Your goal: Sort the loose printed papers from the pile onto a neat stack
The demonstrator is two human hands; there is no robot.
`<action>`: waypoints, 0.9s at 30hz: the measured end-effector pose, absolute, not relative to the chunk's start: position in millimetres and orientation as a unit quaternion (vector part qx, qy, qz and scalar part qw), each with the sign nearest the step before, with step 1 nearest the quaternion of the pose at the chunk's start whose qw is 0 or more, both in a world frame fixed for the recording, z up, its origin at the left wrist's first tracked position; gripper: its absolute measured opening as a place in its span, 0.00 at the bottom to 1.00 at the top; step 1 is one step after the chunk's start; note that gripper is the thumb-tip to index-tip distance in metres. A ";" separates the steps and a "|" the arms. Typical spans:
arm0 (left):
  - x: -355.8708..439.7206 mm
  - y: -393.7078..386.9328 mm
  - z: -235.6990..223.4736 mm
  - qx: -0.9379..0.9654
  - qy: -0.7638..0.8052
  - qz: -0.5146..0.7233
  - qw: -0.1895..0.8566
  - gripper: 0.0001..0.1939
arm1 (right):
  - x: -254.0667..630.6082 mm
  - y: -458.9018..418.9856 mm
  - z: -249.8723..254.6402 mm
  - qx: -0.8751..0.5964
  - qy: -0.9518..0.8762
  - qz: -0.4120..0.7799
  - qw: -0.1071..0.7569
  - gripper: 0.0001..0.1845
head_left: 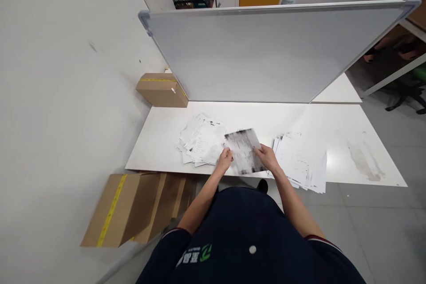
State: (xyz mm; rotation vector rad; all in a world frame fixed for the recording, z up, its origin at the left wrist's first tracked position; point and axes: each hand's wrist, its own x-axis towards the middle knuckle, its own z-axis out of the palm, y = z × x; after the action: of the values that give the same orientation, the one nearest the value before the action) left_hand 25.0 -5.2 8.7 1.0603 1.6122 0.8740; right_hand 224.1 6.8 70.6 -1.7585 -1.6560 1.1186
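A printed sheet of paper (244,151), dark along its top and bottom edges and a little blurred, is held up over the front of the table. My right hand (267,158) grips its right side, thumb on top. At its left edge my left hand (226,159) is closed, with the fingers pinched on the paper. Left of the sheet lies a spread-out pile of printed papers (204,140). A second, tidier stack of papers (301,159) sits to the right, beside my right forearm, its lower corner jutting past the table edge.
The white table (339,142) carries a whiteboard (246,53) standing across its back. A cardboard box (161,91) is at the back left corner. More cardboard boxes (116,208) stand below the left front edge. A wall (66,97) closes off the left side.
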 end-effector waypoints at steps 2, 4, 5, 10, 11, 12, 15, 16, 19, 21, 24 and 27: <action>25.5 -2.7 6.9 0.442 0.680 0.351 0.468 0.21 | 225.1 9.1 86.7 -0.662 -0.680 0.285 0.136 0.12; 25.2 0.1 8.1 0.469 0.686 0.353 0.429 0.26 | 221.3 10.3 99.0 -0.661 -0.723 0.198 0.035 0.11; 24.9 1.6 9.1 0.486 0.686 0.353 0.412 0.28 | 218.0 10.3 102.6 -0.654 -0.736 0.172 -0.005 0.11; 22.2 7.1 6.9 0.539 0.679 0.323 0.379 0.28 | 199.3 6.0 94.8 -0.611 -0.778 0.115 -0.091 0.12; 21.4 7.7 4.6 0.547 0.678 0.311 0.380 0.27 | 196.6 4.8 90.1 -0.607 -0.781 0.113 -0.098 0.12; 20.6 8.2 2.0 0.556 0.674 0.299 0.383 0.26 | 194.5 3.6 85.4 -0.604 -0.782 0.112 -0.105 0.12; 19.0 9.6 -4.6 0.581 0.660 0.269 0.393 0.23 | 191.5 1.2 74.0 -0.601 -0.783 0.107 -0.118 0.13; 18.9 10.1 -5.9 0.586 0.657 0.265 0.393 0.22 | 191.3 0.8 71.7 -0.601 -0.783 0.103 -0.120 0.13; 20.0 12.3 -6.7 0.593 0.651 0.270 0.389 0.19 | 191.7 0.8 68.3 -0.599 -0.785 0.094 -0.129 0.12; 21.5 14.0 -5.6 0.598 0.647 0.276 0.384 0.17 | 192.1 1.2 67.3 -0.597 -0.785 0.093 -0.133 0.12; 23.5 16.1 -3.6 0.614 0.638 0.277 0.374 0.12 | 192.9 2.2 65.2 -0.600 -0.782 0.106 -0.132 0.12; 23.1 17.2 -0.9 0.626 0.625 0.282 0.372 0.11 | 197.6 4.9 63.6 -0.611 -0.771 0.136 -0.119 0.11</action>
State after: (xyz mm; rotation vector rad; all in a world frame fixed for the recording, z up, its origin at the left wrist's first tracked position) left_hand 23.1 17.2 -0.9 1.6045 1.6019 0.7227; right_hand 197.6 4.9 63.6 -2.0800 -2.6239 0.4632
